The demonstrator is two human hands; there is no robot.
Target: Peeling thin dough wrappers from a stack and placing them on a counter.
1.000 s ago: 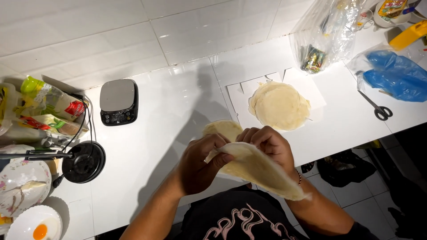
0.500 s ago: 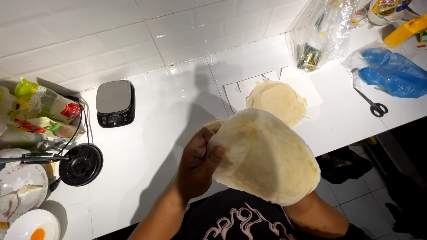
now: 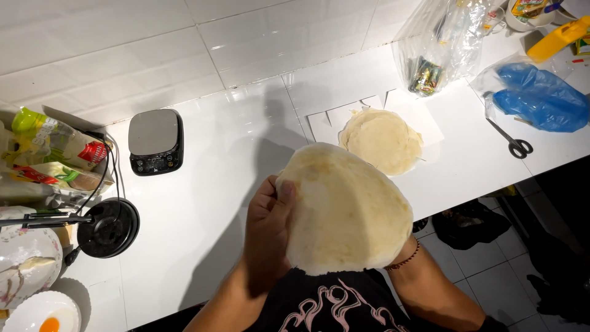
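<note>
Keep the left hand (image 3: 268, 230) pinched on the thin flatbread (image 3: 347, 209) edge, supporting underneath with the hidden right hand, grip indeterminable.

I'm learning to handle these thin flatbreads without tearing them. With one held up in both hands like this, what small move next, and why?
Probably lower the flatbread flat onto the stack on white paper: it hangs unsupported, pinched at its edge by the left hand; the right hand is hidden behind it.

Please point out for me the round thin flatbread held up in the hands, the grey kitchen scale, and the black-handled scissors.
Round thin pale flatbread (image 3: 350, 212): head view, middle of its raised face.
Grey square kitchen scale (image 3: 155, 131): head view, centre of its weighing plate.
Black-handled scissors (image 3: 520, 147): head view, on the handle loops.
</note>
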